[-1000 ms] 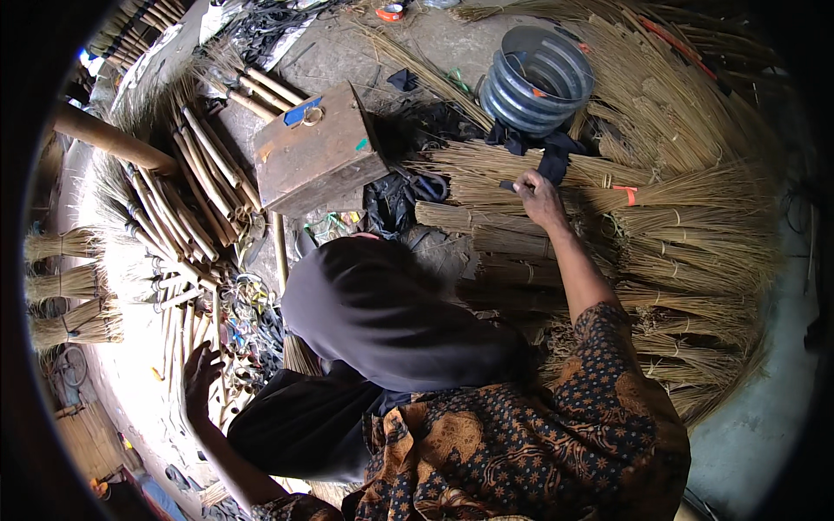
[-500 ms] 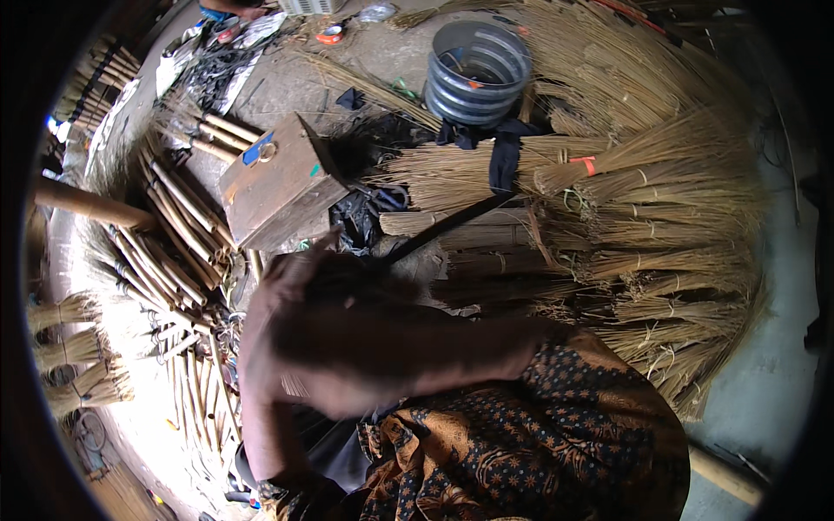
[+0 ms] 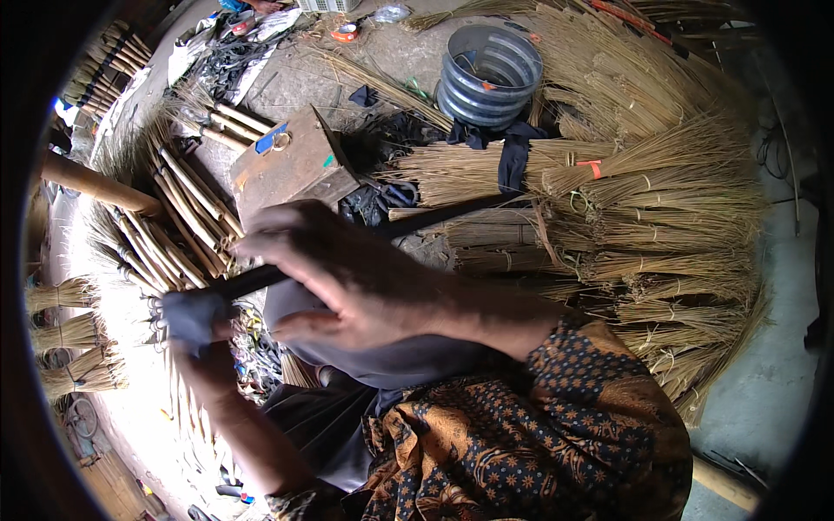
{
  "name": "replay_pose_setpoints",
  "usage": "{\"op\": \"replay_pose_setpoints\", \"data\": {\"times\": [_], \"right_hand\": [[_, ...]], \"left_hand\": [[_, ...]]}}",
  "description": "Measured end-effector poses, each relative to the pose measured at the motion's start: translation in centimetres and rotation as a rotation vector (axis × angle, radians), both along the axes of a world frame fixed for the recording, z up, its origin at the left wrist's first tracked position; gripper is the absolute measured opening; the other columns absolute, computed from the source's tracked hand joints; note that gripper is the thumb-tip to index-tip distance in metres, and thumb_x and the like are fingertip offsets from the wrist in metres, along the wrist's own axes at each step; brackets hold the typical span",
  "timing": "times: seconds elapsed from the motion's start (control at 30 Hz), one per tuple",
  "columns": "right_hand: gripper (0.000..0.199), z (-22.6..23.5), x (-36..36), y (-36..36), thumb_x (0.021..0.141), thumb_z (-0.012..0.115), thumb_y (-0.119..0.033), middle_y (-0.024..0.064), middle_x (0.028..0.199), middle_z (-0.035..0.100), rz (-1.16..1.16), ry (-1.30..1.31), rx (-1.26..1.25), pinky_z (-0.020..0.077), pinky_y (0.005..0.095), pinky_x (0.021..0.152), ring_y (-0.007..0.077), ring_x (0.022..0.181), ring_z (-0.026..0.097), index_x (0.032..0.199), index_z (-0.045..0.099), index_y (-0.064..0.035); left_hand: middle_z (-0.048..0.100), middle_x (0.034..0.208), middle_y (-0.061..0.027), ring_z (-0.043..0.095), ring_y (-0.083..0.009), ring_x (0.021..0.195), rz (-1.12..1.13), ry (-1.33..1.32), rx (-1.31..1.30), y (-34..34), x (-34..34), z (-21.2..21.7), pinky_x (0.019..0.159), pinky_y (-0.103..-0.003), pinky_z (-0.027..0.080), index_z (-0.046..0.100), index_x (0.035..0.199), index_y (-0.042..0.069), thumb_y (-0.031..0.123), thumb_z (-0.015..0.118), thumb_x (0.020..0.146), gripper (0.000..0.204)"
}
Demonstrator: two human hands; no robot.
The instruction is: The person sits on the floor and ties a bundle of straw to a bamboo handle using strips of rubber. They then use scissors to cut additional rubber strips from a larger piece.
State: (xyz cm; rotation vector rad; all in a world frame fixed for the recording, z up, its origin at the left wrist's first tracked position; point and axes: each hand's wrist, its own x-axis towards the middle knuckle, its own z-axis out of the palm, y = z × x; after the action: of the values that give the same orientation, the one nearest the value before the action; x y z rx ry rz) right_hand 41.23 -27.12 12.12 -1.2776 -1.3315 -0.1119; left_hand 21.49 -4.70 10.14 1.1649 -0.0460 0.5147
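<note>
Down on my lap: dark grey cloth (image 3: 391, 356) over my knees, both hands working just above it.
Right hand: my right hand (image 3: 347, 278) sits up close to the camera, fingers (image 3: 278, 239) curled over and pressed together around a long dark strap (image 3: 434, 217). Thumb is tucked underneath, so the grip looks closed on it.
Left hand: my left hand (image 3: 195, 321) is lower and to the left, fist clenched tight around the near end of that same strap. It looks dark, gloved or wrapped, can't really tell which.
Strap: runs in a slanted line from my left fist, under my right fingers, then out toward the bundles ahead. Looks pulled straight between the two hands.
Broom bundles: big fan of tied straw bundles (image 3: 643, 234) on the ground ahead and to my right, stacked touching each other, one with a dark cloth strip (image 3: 512, 161) around it.
Wooden box: brown box (image 3: 291, 165) just past my right hand, tilted, with a ring on its lid.
Stick handles: row of pale bamboo-ish sticks (image 3: 182, 217) to the left of the box, lying side by side.
Coil: grey ribbed hose coil (image 3: 486, 74) standing behind the bundles, near the top.
Sleeve: patterned brown batik sleeve (image 3: 556, 408) on my right arm.
</note>
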Motion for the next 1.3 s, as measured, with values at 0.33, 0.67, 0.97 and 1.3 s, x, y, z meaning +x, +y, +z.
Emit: {"op": "replay_pose_setpoints", "data": {"times": [0.33,0.67,0.97,1.3], "right_hand": [[0.031,-11.4,6.5,-11.7,0.091,0.077,-0.024,0.0126,0.098,0.062,-0.187,0.422,-0.909,0.0548,0.0412,0.082,0.0268,0.095,0.066,0.110,0.065,-0.0029],[0.028,-15.1,10.2,-11.7,0.100,0.065,-0.025,0.0205,0.089,0.071,-0.294,0.165,-0.788,0.0541,0.0459,0.079,0.0339,0.087,0.071,0.112,0.068,-0.0003],[0.013,5.0,-8.9,6.6,0.077,0.065,-0.018,0.0060,0.058,0.051,0.299,-0.212,0.262,0.0499,0.0374,0.046,0.0213,0.052,0.061,0.076,0.058,-0.0079],[0.018,4.6,-7.7,8.8,0.083,0.073,-0.009,0.0154,0.061,0.064,0.469,-0.147,-0.232,0.0582,0.0421,0.055,0.0297,0.056,0.070,0.079,0.058,0.0001]], "left_hand": [[0.055,0.092,-0.0093,0.051,-0.0223,0.084,1.041,0.309,0.229,18.4,-27.2,8.8,0.091,-0.042,0.047,0.055,0.122,-0.006,0.008,0.046,0.107,0.022],[0.058,0.097,-0.0123,0.054,-0.0246,0.089,1.213,0.361,0.251,13.9,-26.2,10.3,0.091,-0.041,0.049,0.050,0.131,-0.006,0.005,0.045,0.107,0.027],[0.059,0.099,-0.0107,0.057,-0.0199,0.090,0.940,1.090,0.222,14.7,-31.7,-2.0,0.085,-0.035,0.051,0.056,0.124,-0.004,0.013,0.051,0.106,0.025],[0.067,0.122,-0.0146,0.065,-0.0214,0.108,0.894,1.001,0.661,1.9,-19.2,1.5,0.094,-0.038,0.054,0.061,0.131,-0.005,0.042,0.050,0.109,0.053]]}}
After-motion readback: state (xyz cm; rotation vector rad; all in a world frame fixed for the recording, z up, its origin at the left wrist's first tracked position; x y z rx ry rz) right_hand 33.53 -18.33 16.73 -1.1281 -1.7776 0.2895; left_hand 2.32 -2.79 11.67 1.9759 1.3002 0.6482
